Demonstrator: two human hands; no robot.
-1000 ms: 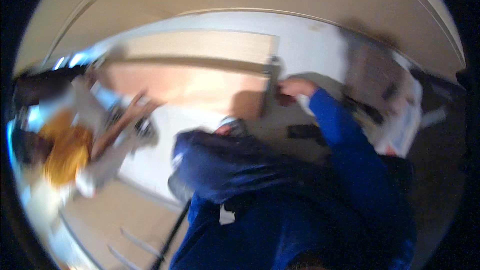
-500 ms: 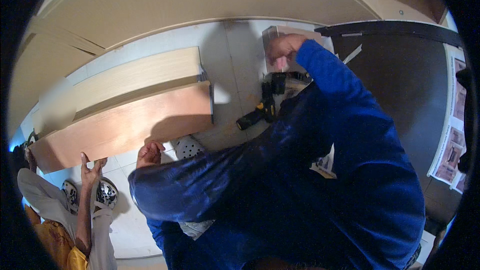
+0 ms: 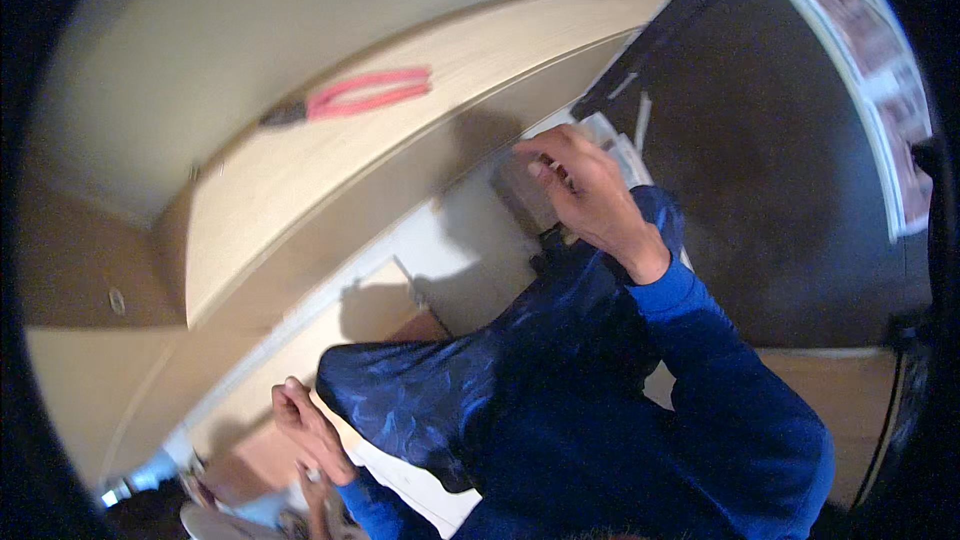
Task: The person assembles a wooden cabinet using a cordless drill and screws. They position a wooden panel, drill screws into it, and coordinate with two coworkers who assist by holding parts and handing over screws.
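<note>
My right hand (image 3: pixel 592 200) is raised beside a brown box (image 3: pixel 518 190) on the floor. Its fingers curl in toward the thumb, and what lies between them is too small and blurred to name. Lower on the left, my left hand (image 3: pixel 308 430) is closed, thumb against the bent fingers; anything inside is hidden. It hovers over a long wooden panel piece (image 3: pixel 250 465). On a pale wooden shelf (image 3: pixel 300 190) lie pliers (image 3: pixel 370 93) with red handles and dark jaws, away from both hands.
A co-worker's hand (image 3: pixel 315 488) touches the wooden piece at lower left. A dark panel (image 3: pixel 750 170) stands on the right, with printed picture sheets (image 3: pixel 860 40) along its edge. My patterned trouser leg (image 3: pixel 420 390) covers part of the floor. A dark object (image 3: pixel 548 250) shows beside my knee.
My view has swung toward the shelf, bringing the pliers into sight. My right hand has lifted from the brown box. The drill is now mostly hidden, and the wooden piece appears lower.
</note>
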